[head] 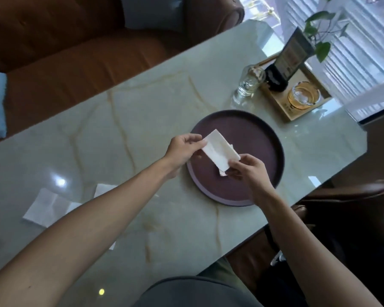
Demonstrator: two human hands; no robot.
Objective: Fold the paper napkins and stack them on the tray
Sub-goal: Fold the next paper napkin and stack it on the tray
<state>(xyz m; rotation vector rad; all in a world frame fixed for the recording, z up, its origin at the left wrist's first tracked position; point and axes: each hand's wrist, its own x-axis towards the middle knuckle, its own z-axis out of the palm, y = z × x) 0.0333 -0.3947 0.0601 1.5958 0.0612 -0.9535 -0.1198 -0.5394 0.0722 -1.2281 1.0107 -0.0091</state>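
The left hand (183, 149) and the right hand (248, 170) each pinch one end of a folded napkin (220, 151), held over the round tray (253, 138). It hides most of another napkin beneath it (222, 173), so whether the two touch cannot be told. The left forearm covers part of the unfolded napkins (46, 207) on the table (142, 107), well apart from the tray's near rim.
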